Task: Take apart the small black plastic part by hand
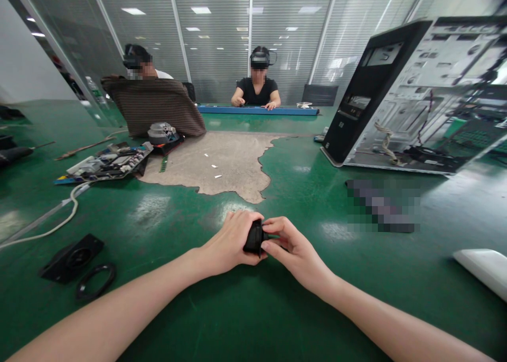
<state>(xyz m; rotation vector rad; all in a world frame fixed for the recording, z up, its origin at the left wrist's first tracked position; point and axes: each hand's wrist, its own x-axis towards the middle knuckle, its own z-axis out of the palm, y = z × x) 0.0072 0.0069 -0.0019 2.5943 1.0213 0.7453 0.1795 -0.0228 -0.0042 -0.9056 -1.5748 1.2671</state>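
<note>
A small black part (253, 238) is held just above or on the green table (222, 319), near the middle of the view. My left hand (233, 240) wraps round its left side, fingers over the top and thumb below. At its right side my right hand (291, 246) pinches the end with thumb and fingertips. Much of the part is covered by my fingers. On the left of the table lie a black square piece (75, 257) with a round centre and a black ring (95, 281).
A circuit board (109, 161) and a white cable (73, 206) lie at the left. An open computer case (396, 98) stands at the right, a blurred dark object (380, 206) before it. A white object (483, 269) is at the right edge. Two people sit across.
</note>
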